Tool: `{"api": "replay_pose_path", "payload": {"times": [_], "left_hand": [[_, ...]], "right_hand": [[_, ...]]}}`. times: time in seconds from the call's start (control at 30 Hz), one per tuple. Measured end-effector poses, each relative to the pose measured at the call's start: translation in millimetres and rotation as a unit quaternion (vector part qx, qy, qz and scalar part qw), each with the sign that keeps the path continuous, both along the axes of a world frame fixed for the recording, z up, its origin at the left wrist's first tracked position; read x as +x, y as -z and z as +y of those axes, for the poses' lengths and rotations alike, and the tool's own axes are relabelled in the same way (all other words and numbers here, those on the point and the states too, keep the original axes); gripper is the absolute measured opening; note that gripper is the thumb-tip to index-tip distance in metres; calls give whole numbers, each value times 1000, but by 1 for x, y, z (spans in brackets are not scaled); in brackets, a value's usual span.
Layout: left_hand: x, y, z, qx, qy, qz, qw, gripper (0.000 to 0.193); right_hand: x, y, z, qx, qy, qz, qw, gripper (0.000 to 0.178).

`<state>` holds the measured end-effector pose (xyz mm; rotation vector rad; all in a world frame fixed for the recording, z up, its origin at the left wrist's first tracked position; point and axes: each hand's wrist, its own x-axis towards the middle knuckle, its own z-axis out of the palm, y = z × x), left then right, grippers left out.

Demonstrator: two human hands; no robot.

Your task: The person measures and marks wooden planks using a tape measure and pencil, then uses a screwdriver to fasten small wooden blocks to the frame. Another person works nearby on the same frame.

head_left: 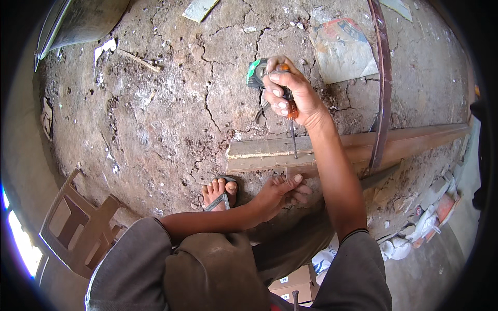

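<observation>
My right hand [286, 89] is closed around the orange and black handle of a screwdriver [293, 136], whose thin shaft points down at a wooden plank [259, 149]. The tip comes near a small dark spot on the wood. Against the fingers of this hand shows a black and green tape measure [254, 72]; whether they hold it or it lies on the ground behind, I cannot tell. My left hand [280, 193] is at the plank's near side, its fingers loosely bent and apart, thumb close to a brown wooden edge [302, 171]. I see nothing between them.
A dark narrow strip [383, 83] crosses the plank on the right. Cracked, crumbly ground [171, 114] surrounds it, with a flattened sack [343, 51] beyond. A brown plastic chair [85, 223] is at left, white bags [415, 233] at right. My sandalled foot [220, 194] is beside the plank.
</observation>
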<state>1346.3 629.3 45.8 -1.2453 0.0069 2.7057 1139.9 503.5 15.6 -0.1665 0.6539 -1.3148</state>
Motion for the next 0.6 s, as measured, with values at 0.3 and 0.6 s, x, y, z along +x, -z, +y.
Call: {"api": "replay_pose_path", "payload": {"times": [0.3, 0.6], "left_hand": [[2, 3, 7, 26, -72, 37, 996, 28], [2, 2, 8, 19, -72, 23, 997, 29]], "right_hand": [[52, -23, -17, 40, -117, 565, 816, 9], [-5, 10, 0, -22, -24, -117, 993, 12]]}}
